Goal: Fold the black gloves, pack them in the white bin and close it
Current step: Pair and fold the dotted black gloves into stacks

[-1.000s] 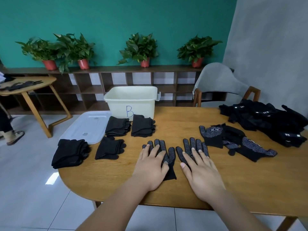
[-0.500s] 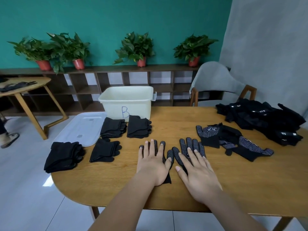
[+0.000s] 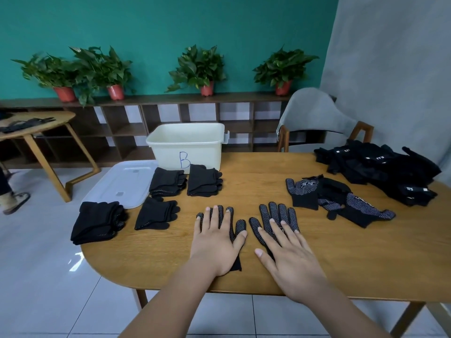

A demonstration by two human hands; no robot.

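Two black dotted gloves lie flat side by side near the table's front edge. My left hand (image 3: 216, 242) rests flat with straight fingers on the left glove (image 3: 240, 225). My right hand (image 3: 290, 257) lies flat on the right glove (image 3: 278, 215). Behind them stands the open white bin (image 3: 186, 147) marked B, with its white lid (image 3: 122, 182) lying to its left. Several folded glove stacks (image 3: 168, 182) sit in front of the bin and lid. A heap of unfolded gloves (image 3: 378, 172) is at the right.
Loose dotted gloves (image 3: 341, 201) lie between my hands and the heap. A grey chair (image 3: 317, 118) stands behind the table (image 3: 317, 259). A second round table (image 3: 36, 123), a low shelf with potted plants (image 3: 199, 69), and a person's shoe (image 3: 14, 201) are at the left.
Both hands stay flat on the two gloves, and the right hand has slid slightly back toward me. The view has shifted a little.
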